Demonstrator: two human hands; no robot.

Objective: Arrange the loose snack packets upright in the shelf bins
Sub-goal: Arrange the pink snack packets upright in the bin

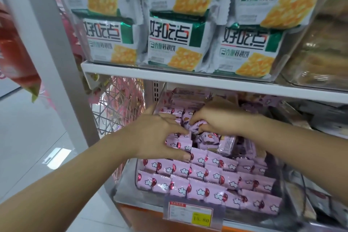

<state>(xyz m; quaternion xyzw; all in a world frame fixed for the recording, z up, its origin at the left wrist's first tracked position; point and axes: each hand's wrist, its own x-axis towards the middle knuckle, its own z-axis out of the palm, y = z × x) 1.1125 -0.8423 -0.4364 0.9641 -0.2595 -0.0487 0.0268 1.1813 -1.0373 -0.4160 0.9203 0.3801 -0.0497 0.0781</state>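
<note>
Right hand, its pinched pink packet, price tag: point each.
right hand [220,118], head view, back of hand.
pink packet [197,125], head view, wrapper between the fingertips.
price tag [190,214], head view, middle of label.

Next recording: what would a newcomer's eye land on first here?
Both hands meet over the clear bin on the lower shelf: the left hand rests spread on the pink snack packets, the right hand pinches a loose packet. Above, large white-and-green cracker bags fill the upper shelf.
</note>
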